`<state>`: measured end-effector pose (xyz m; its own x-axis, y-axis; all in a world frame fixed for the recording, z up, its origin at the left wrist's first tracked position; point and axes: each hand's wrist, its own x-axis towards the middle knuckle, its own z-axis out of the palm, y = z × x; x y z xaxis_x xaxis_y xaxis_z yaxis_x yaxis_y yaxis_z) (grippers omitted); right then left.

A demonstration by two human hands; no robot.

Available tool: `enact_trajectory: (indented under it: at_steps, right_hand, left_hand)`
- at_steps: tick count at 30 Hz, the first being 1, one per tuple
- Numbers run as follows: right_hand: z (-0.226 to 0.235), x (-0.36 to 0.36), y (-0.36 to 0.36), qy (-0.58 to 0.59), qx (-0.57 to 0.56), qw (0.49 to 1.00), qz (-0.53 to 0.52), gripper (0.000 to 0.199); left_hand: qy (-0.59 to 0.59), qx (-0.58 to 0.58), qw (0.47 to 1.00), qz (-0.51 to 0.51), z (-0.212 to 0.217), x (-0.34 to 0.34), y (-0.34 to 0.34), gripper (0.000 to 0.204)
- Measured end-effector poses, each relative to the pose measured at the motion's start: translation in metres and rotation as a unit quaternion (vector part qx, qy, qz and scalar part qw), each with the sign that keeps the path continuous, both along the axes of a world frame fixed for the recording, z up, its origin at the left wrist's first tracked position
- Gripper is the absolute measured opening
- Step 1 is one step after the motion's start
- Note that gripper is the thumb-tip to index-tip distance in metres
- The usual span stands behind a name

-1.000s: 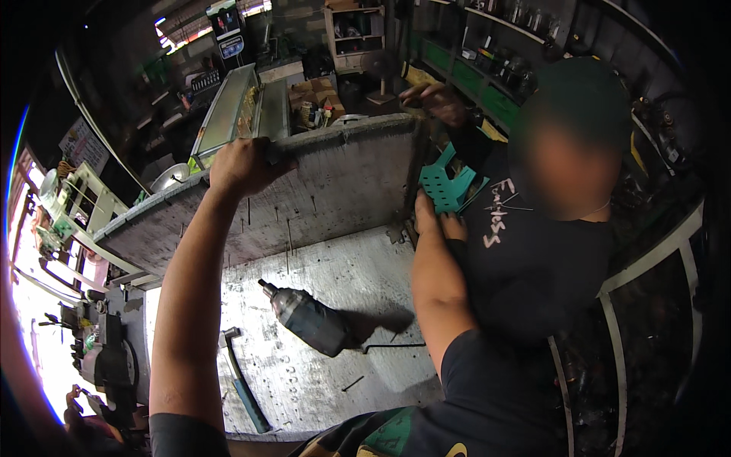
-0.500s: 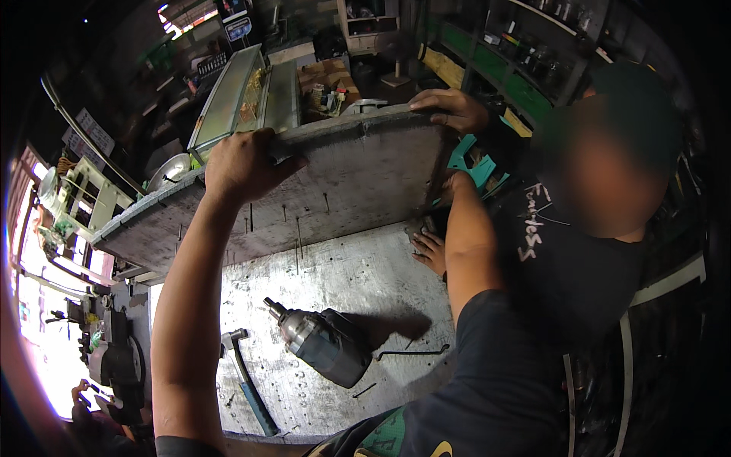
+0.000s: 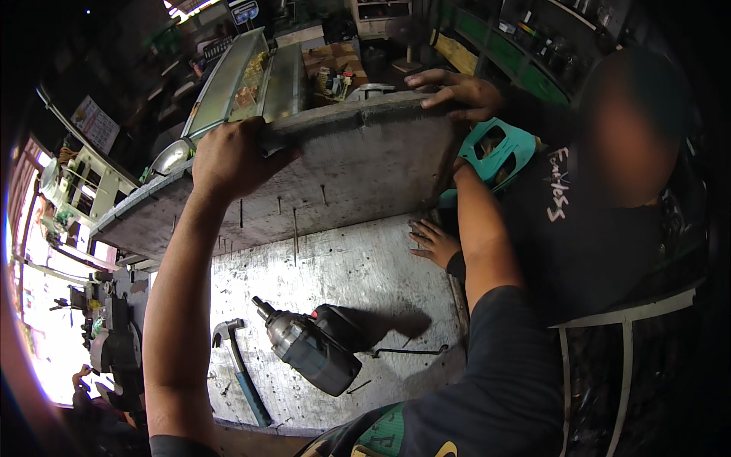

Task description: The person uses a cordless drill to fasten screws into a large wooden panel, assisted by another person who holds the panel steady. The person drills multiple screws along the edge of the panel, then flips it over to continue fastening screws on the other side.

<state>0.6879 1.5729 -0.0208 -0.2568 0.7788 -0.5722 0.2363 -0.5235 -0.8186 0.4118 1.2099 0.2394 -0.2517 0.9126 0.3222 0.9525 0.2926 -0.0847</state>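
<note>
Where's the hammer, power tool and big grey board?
Hammer (image 3: 248,387): head view, on its blue grip.
Power tool (image 3: 317,358): head view, on its dark body.
Grey board (image 3: 362,169): head view, on its broad face.

head view | left fisheye | faces down, forward | panel (image 3: 365,179) near | shelves (image 3: 542,82) farther

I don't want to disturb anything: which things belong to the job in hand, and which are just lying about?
Apparently in the job:
raised board
thin pins sticking from it
left hand gripping its edge
co-worker's hand there too

Seemingly lying about, untouched:
hammer
power tool
dark rod
</note>
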Motion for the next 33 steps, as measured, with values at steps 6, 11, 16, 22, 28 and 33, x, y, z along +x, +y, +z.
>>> enact_trajectory:
  at_steps: [6, 11, 16, 22, 28, 33]
  right_hand:
    - [-0.019, 0.006, -0.013, 0.072, 0.060, 0.991, -0.092, 0.041]
    - [-0.048, 0.030, -0.093, 0.101, 0.274, 0.935, -0.203, 0.036]
    - [-0.043, 0.059, -0.150, 0.084, 0.267, 0.956, -0.090, 0.086]
    - [-0.020, 0.040, -0.126, 0.027, 0.349, 0.937, -0.012, 0.100]
    - [-0.028, 0.017, -0.123, -0.006, 0.358, 0.933, -0.023, 0.099]
    - [-0.022, 0.016, -0.124, -0.022, 0.352, 0.935, -0.022, 0.098]
  left_hand:
    - [-0.003, -0.004, 1.000, -0.003, 0.002, 0.001, 0.000, 0.058]
    - [-0.011, 0.010, 0.999, -0.029, 0.005, 0.001, -0.007, 0.059]
    - [-0.035, -0.045, 0.998, 0.019, 0.013, 0.009, -0.006, 0.064]
    - [-0.009, -0.013, 1.000, 0.019, 0.015, 0.009, -0.005, 0.069]
    - [-0.026, -0.024, 0.999, 0.039, 0.010, 0.014, 0.001, 0.067]
    - [-0.016, -0.039, 0.998, 0.056, 0.017, 0.016, 0.001, 0.067]
